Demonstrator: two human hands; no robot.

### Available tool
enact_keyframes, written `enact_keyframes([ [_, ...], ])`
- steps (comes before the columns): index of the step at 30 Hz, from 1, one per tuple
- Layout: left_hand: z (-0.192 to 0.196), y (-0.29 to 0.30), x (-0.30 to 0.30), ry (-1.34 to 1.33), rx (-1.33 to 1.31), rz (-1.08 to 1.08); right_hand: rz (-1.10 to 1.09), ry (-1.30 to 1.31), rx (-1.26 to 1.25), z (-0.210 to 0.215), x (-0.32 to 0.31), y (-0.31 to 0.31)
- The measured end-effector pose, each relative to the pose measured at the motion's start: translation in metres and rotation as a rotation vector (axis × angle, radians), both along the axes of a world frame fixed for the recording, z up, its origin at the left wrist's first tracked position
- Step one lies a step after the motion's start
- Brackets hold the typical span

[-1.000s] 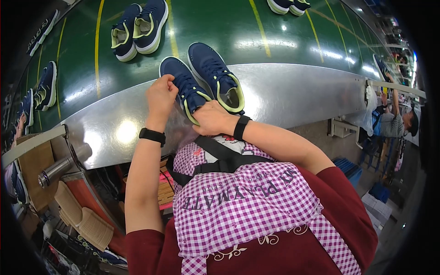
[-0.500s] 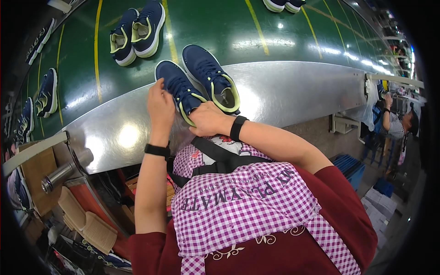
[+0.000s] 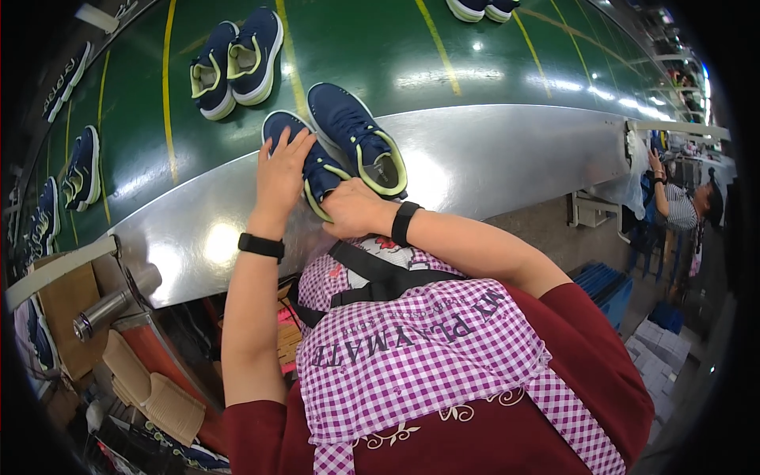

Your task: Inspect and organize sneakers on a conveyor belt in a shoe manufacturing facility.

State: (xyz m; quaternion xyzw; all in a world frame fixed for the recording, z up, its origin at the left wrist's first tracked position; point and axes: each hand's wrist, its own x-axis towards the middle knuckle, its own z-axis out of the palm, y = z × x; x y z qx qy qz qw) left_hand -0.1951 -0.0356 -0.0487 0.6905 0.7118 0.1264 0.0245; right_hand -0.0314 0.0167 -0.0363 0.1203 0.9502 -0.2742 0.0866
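On the metal ledge in front of me, a pair of navy sneakers with lime-green linings points away. My left hand (image 3: pixel 283 172) lies over the upper of the left sneaker (image 3: pixel 318 168), its fingers spread across the laces and toward the toe. At that shoe's heel, my right hand (image 3: pixel 356 210) grips the collar, its fingertips hidden inside the opening. The right sneaker (image 3: pixel 348 123) sits beside it, touched by neither hand, with its toe over the green belt.
A green conveyor belt (image 3: pixel 372 47) with yellow cross lines runs beyond the metal ledge (image 3: pixel 514 158). Another navy pair (image 3: pixel 252 55) stands on it, with more shoes at the far left. Cardboard pieces (image 3: pixel 158 396) lie below left. A person (image 3: pixel 682 207) works at the far right.
My left hand has moved from the sneaker's side onto its upper, and its fingers have spread. My right hand stays at the collar.
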Motion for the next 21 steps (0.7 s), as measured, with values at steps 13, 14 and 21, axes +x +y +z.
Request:
enact_keyframes([
  [13,-0.007,-0.01,0.004,-0.137,-0.032,0.051,-0.037,0.03,-0.007,0.003,0.003,0.003],
  [14,-0.005,-0.011,0.0,-0.135,-0.154,0.013,-0.038,0.061,-0.011,0.001,0.004,0.002],
  [21,-0.002,-0.031,0.011,-0.643,0.054,0.349,-0.05,0.088,0.045,-0.014,0.007,-0.007],
])
